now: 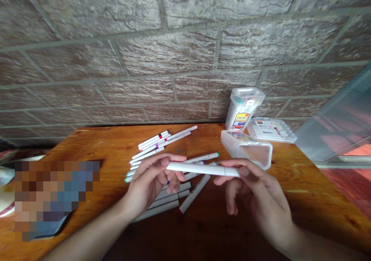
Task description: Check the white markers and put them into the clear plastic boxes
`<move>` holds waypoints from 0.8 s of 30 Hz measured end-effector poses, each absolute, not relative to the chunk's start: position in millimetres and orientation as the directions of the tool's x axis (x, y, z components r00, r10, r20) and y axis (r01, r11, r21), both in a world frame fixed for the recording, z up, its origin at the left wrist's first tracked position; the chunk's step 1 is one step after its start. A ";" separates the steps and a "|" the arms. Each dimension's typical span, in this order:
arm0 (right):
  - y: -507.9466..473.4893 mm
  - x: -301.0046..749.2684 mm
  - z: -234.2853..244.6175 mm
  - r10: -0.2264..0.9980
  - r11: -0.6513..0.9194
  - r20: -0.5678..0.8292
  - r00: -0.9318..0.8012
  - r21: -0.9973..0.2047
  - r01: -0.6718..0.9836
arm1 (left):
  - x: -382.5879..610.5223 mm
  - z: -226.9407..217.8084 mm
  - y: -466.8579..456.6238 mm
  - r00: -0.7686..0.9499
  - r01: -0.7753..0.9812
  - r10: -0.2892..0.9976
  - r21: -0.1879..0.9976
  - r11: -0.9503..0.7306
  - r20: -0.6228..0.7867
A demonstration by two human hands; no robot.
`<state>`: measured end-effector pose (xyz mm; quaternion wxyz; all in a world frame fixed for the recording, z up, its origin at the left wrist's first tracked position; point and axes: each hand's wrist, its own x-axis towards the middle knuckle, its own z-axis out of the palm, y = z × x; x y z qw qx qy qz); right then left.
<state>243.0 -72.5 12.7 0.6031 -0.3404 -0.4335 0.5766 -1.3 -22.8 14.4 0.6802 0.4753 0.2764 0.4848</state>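
Observation:
A white marker [199, 169] is held level above the table between my two hands. My left hand [158, 172] pinches its left end between thumb and fingers. At the other end, my right hand [255, 187] grips the part to the right of a thin seam. Below and behind lie several white markers [197, 191] with coloured ends, some of them partly hidden by my left hand. Farther back, a loose row of more markers [174, 137] shows pink, red and purple ends.
An empty clear plastic case [246, 152] lies on the wooden table [290, 191] at right. Behind it stand a clear container [243, 108] with a marker label and a flat white box [271, 129]. A dark flat device [53, 228], mostly pixelated, lies at left. A brick wall [185, 52] borders the table.

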 end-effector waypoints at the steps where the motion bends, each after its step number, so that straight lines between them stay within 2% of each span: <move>1: -72.1 242.7 13.0 0.991 0.106 0.131 -0.037 -0.914 -0.392 | -0.9 14.7 -22.9 0.376 -0.396 0.923 0.915 0.080 0.082; 13: -70.3 243.0 12.0 0.989 0.131 0.147 -0.035 -0.952 -0.277 | -2.5 11.4 -21.3 0.342 -0.240 0.929 0.969 -0.057 0.139; 19: -70.4 242.4 12.5 0.980 0.189 0.196 -0.019 -0.964 -0.187 | -0.7 14.3 -22.8 0.350 -0.203 0.926 0.977 -0.073 0.142; 24: -71.4 241.5 13.6 0.986 0.162 0.166 -0.007 -0.974 -0.159 | 1.1 18.5 -25.1 0.335 -0.138 0.936 0.988 -0.070 0.113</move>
